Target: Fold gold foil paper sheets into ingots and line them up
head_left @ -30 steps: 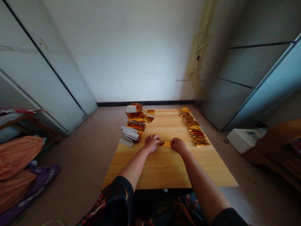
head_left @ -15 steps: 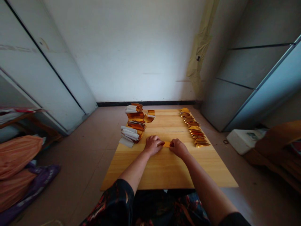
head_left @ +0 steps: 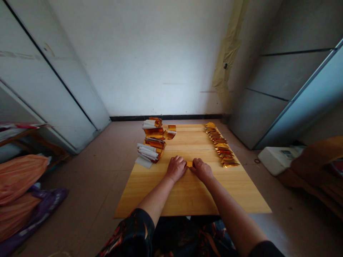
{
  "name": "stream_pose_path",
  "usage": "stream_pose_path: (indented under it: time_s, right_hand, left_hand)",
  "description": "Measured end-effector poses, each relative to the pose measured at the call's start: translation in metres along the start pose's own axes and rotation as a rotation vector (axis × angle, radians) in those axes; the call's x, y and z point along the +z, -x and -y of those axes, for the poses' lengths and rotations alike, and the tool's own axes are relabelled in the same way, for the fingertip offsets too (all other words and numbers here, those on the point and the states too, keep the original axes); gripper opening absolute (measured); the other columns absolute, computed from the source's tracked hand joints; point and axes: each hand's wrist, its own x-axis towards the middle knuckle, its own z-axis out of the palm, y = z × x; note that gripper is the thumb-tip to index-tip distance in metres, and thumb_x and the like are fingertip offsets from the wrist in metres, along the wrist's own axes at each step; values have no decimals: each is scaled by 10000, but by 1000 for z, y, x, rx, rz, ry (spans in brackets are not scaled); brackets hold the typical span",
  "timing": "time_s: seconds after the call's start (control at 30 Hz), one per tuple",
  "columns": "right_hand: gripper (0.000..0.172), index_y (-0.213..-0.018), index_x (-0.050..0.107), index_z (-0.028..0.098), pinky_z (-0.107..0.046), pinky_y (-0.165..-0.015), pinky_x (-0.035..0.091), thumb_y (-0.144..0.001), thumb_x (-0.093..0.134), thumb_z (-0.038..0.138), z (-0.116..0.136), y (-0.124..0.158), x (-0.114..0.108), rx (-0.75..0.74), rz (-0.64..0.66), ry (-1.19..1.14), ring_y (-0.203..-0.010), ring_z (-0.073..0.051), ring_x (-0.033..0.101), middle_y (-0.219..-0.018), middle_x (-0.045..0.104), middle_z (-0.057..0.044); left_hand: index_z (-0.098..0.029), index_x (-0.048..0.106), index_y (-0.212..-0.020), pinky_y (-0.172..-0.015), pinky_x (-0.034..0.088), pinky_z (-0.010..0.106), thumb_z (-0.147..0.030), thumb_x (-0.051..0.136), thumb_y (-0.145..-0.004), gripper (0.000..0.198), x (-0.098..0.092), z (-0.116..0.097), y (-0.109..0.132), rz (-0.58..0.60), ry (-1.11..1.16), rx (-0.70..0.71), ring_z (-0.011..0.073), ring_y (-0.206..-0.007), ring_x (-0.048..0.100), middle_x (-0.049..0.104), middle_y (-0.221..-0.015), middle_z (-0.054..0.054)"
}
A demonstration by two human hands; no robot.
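Note:
A small piece of gold foil paper [head_left: 189, 164] lies at the middle of the wooden board [head_left: 187, 196], mostly covered by my fingers. My left hand [head_left: 177, 168] is closed on its left end, and my right hand [head_left: 202, 168] pinches its right end. Only a short gold strip shows between the two hands. Left of my left hand are stacks of gold paper [head_left: 155, 143] with rolled white-backed sheets [head_left: 147, 152]. On the right, a long row of folded gold paper pieces [head_left: 226, 155] overlaps along the board's edge.
Two loose gold sheets [head_left: 171, 134] lie near the board's far side. A white box [head_left: 273, 160] and a brown wooden piece of furniture [head_left: 316, 164] stand on the right. Orange and purple bags [head_left: 24, 178] sit on the floor at left. A white wall [head_left: 160, 64] rises behind.
My two hands have drawn closer together, so less of the gold paper shows between them. The stacks and the folded row have stayed put.

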Motion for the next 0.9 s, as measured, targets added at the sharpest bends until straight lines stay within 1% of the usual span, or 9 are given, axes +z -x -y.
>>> stream_pose_path:
  time_s: [0.17, 0.27, 0.33, 0.43, 0.5, 0.6, 0.7, 0.8, 0.9]
  right_hand:
    - [261, -1022, 550, 196, -234, -590, 389, -924, 426, 404, 0, -1, 5, -35, -46, 69, -813, -174, 652, -1007, 608, -69]
    - [231, -1009, 562, 188, -229, -581, 399, -937, 377, 308, 2, 0, 10, -71, -80, 118, -775, -164, 654, -986, 610, -76]
    - [218, -987, 570, 185, -224, -577, 404, -925, 372, 250, 3, 1, 14, -98, -111, 143, -759, -160, 652, -962, 611, -79]
    - [209, -957, 577, 178, -231, -576, 419, -909, 379, 222, 5, 1, 17, -128, -151, 180, -759, -174, 649, -932, 611, -91]
    - [224, -955, 578, 175, -239, -570, 425, -914, 361, 207, 5, -1, 18, -147, -151, 205, -762, -186, 651, -918, 613, -98]
    - [255, -966, 576, 176, -241, -566, 425, -928, 324, 181, 5, -5, 17, -176, -121, 226, -763, -191, 654, -908, 617, -97]
    - [253, -983, 569, 176, -239, -572, 423, -940, 321, 194, 4, -9, 17, -196, -109, 227, -767, -187, 652, -914, 615, -98]
    - [244, -996, 564, 174, -231, -575, 418, -943, 326, 196, 4, -11, 18, -180, -116, 219, -758, -171, 650, -916, 611, -101]
    - [237, -993, 565, 180, -222, -572, 412, -944, 334, 198, 3, -11, 19, -117, -124, 197, -741, -157, 650, -914, 614, -92]
  left_hand:
    - [-190, 647, -835, -780, 341, 360, -287, 456, -912, 227, 8, 0, -2, -107, -70, 54, 221, -917, 500, 594, -855, 81]
    - [-182, 638, -766, -745, 329, 350, -246, 471, -902, 224, 8, 0, -2, -143, -119, 84, 210, -867, 508, 591, -789, 69]
    - [-184, 637, -754, -737, 325, 348, -239, 472, -897, 225, 6, 0, -2, -155, -135, 102, 208, -852, 510, 591, -775, 66]
    - [-188, 644, -776, -745, 328, 351, -237, 500, -866, 177, 3, -1, -2, -147, -132, 100, 215, -862, 512, 594, -799, 73]
    - [-190, 650, -810, -748, 337, 352, -235, 515, -846, 147, 2, -1, -3, -123, -123, 80, 220, -875, 513, 597, -830, 78]
    - [-190, 655, -834, -738, 353, 346, -244, 475, -868, 190, 2, -2, -7, -78, -120, 46, 223, -885, 516, 599, -855, 82]
    - [-192, 662, -847, -727, 366, 338, -267, 447, -890, 232, 5, -2, -10, -55, -111, 7, 226, -899, 513, 597, -872, 87]
    - [-204, 676, -848, -717, 373, 333, -275, 443, -897, 249, 6, -2, -10, -50, -83, -38, 226, -897, 508, 594, -875, 84]
    - [-226, 694, -862, -713, 378, 332, -274, 457, -891, 243, 7, -1, -9, -45, -47, -73, 225, -899, 504, 595, -870, 74]
